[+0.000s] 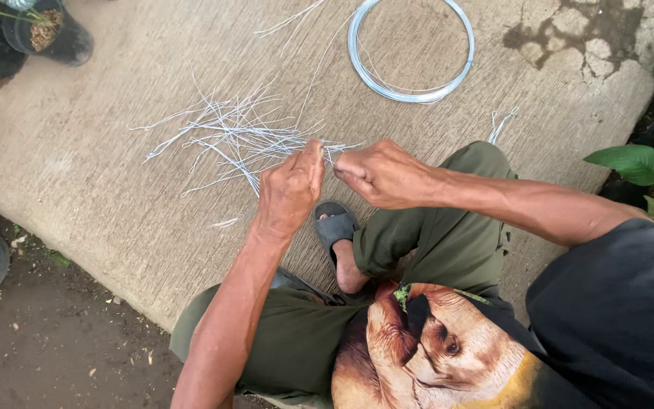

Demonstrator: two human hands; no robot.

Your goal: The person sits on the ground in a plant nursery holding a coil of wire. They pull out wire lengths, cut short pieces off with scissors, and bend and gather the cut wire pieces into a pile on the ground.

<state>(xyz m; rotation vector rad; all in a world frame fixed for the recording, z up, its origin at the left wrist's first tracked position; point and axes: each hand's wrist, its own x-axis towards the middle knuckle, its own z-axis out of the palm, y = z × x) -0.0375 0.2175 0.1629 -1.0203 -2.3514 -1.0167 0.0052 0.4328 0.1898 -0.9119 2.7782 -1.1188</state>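
Note:
My left hand [291, 188] and my right hand [380, 174] are close together above my foot, both pinching a short piece of thin white wire [330, 154] between the fingertips. Just beyond my left hand lies a loose pile of cut wire pieces [236, 136] scattered on the concrete slab [115, 174]. A coil of the same pale wire [410, 49] lies farther away, at the top middle.
Black plant pots [47, 34] stand at the top left. Green leafy plants [645, 163] and pots line the right edge. Bare soil [47, 341] lies at the lower left below the slab's edge. My legs in olive trousers and a grey sandal [334, 223] sit under my hands.

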